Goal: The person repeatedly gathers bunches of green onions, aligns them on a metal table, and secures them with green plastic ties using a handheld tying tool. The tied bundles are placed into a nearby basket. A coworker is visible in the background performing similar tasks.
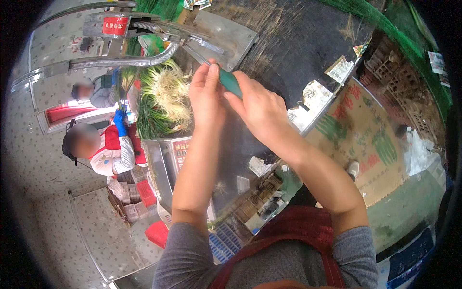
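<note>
In front of me both hands meet at a tool with a green handle (230,82) and a thin metal shaft that points toward a metal hook-like fitting on a scale. My right hand (258,97) is closed round the back end of the green handle. My left hand (206,90) pinches the shaft close to the handle's front end, thumb on top. Beyond the shaft's tip stands a steel frame with a spring-like flexible tube (158,59). Just left of my left hand, a heap of green onions (164,94) lies with its white roots toward me.
A grey metal plate (222,36) rests on the dark worktable (288,39). A digital weighing scale (178,150) stands beside my left forearm. Torn printed labels (314,99) line the table's edge. Two other people are at the left, one wearing a blue glove (120,121). A flattened cardboard sheet (361,144) covers the floor.
</note>
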### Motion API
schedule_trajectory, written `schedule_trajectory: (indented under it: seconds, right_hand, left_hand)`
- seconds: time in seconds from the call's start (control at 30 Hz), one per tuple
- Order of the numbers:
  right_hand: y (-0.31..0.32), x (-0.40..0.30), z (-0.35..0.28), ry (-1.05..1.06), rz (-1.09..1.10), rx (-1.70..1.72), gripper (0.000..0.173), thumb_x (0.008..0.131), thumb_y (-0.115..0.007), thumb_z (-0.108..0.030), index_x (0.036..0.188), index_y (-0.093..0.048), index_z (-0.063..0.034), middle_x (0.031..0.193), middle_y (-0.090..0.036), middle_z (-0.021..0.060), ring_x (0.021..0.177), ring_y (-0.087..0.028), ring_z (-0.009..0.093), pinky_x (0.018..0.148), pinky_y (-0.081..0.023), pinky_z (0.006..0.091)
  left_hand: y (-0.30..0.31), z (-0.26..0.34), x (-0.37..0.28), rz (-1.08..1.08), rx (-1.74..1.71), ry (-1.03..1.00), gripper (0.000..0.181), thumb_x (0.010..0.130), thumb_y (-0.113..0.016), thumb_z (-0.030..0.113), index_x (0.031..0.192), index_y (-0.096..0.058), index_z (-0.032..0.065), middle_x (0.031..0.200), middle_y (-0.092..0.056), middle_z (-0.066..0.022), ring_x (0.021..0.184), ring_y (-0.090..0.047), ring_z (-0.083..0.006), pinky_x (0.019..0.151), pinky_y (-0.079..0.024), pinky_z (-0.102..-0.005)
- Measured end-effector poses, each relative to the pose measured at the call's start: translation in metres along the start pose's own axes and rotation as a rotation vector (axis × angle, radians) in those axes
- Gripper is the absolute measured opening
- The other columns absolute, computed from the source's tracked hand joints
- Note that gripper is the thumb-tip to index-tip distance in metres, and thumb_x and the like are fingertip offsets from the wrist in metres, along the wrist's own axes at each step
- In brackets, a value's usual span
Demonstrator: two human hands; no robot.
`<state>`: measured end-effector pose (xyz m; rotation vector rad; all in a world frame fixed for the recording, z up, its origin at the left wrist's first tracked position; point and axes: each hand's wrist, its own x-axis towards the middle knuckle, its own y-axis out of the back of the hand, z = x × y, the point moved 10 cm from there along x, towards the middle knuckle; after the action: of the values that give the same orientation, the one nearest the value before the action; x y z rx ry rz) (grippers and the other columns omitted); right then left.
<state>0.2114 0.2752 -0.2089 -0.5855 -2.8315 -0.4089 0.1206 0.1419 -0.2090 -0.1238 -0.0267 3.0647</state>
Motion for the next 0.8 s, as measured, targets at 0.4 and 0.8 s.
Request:
schedule_trajectory:
  seconds: [0.4, 0.8]
  right_hand:
    - [0.0, 0.0, -0.002, 0.029, 0.016, 0.001, 0.037, 0.09, -0.064, -0.028, 0.117, -0.052, -0.0063, 0.08, -0.064, 0.0149, 0.069, -0.066, 0.035, 0.056, -0.054, 0.0447]
    - [0.0, 0.001, -0.002, -0.013, -0.034, -0.002, 0.034, 0.091, -0.063, -0.03, 0.114, -0.052, -0.0075, 0.081, -0.064, 0.0151, 0.071, -0.067, 0.036, 0.058, -0.054, 0.0458]
  left_hand:
    - [0.001, -0.003, 0.0, -0.014, -0.073, -0.009, 0.025, 0.094, -0.065, 0.015, 0.115, -0.06, 0.0019, 0.102, -0.064, -0.0062, 0.089, -0.061, -0.0128, 0.077, -0.05, -0.0255]
    - [-0.003, 0.001, -0.002, -0.026, -0.074, -0.015, 0.025, 0.093, -0.067, 0.015, 0.114, -0.061, 0.0024, 0.098, -0.065, -0.0046, 0.085, -0.061, -0.0119, 0.074, -0.05, -0.0247]
